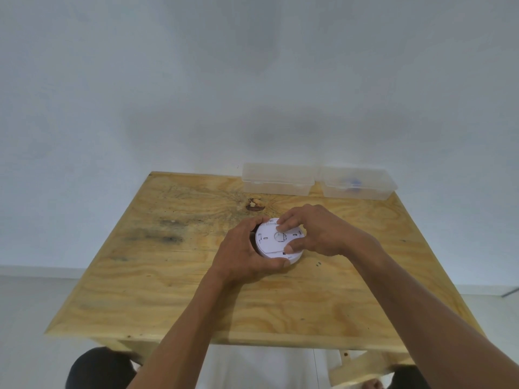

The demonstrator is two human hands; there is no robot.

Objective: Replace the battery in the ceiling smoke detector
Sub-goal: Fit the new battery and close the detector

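smoke detector, a round white disc, is lying back side up on the plywood table, sitting between the curled fingers of both hands. left hand is cupping its near-left rim, fingers wrapping the far side and thumb pressing the near edge, while the right hand is resting fingertips on top and thumb near the right rim. beyond the fingertips, two clear plastic boxes are standing at the table's far edge.

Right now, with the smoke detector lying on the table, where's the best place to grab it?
Likely the round rim of the smoke detector, from the left side, as the left hand does. It is a flat disc, so thumb and fingers can span its edge, leaving the top face clear for the right hand.
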